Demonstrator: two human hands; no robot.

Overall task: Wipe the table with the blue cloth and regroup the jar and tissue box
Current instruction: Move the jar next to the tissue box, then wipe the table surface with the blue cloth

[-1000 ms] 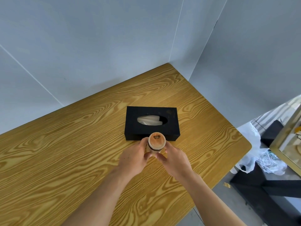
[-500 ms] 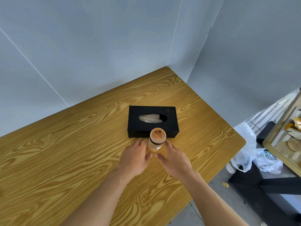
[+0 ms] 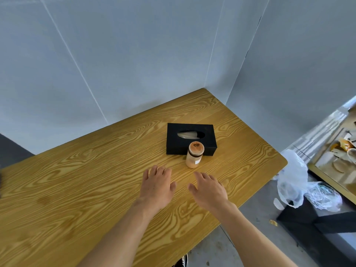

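Big wooden table (image 3: 81, 189), bare of any blue cloth. Black tissue box (image 3: 190, 139) near the far corner, jar (image 3: 194, 158) upright, touching its front. Let go a moment ago: left hand (image 3: 157, 186) and right hand (image 3: 209, 187) pulled back, fingers spread, holding nothing. Regrouping likely done.

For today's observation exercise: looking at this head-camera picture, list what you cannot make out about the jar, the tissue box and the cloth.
- Blue cloth: not in the head view; where it lies cannot be told.
- Jar: its small label is too small to read; whether it touches the tissue box cannot be told.
- Tissue box: part of its front wall is hidden behind the jar.
- Dark shape at the left edge: blurred and cut off.
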